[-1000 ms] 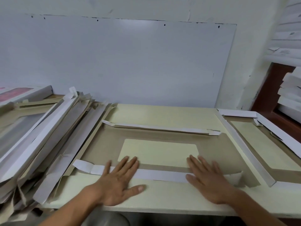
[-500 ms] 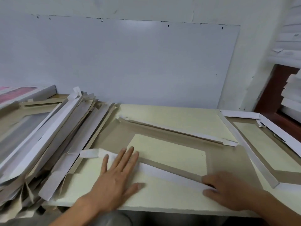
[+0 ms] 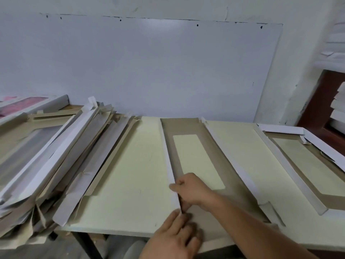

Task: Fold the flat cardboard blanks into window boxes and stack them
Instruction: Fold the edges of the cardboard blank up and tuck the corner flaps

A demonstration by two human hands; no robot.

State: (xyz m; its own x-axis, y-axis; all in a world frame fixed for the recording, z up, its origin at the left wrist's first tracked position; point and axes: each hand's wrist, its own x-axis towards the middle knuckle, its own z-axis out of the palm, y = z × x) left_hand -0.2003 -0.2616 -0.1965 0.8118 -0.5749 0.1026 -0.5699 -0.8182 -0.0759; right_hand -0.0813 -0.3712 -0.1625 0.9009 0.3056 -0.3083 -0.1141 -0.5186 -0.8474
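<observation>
A brown cardboard blank (image 3: 235,184) with a rectangular window (image 3: 196,161) lies on the pale table (image 3: 130,184), its long side running away from me. Both of its white long flaps, the left flap (image 3: 166,156) and the right flap (image 3: 230,157), stand raised. My right hand (image 3: 192,189) grips the left flap near its near end, thumb on the outside. Just below it, my left hand (image 3: 175,238) pinches the near corner of the same flap with its fingers curled. A folded window box (image 3: 287,165) lies at the right of the table.
A sloping heap of flat blanks (image 3: 56,165) fills the left side and overhangs the table's front edge. A white board (image 3: 149,71) leans on the wall behind. More white stacked boxes (image 3: 337,109) sit on shelves at the far right.
The blank has been turned a quarter turn, from lying crosswise to pointing away from me. Both hands left their flat press on the near flap and now hold the left flap's near end.
</observation>
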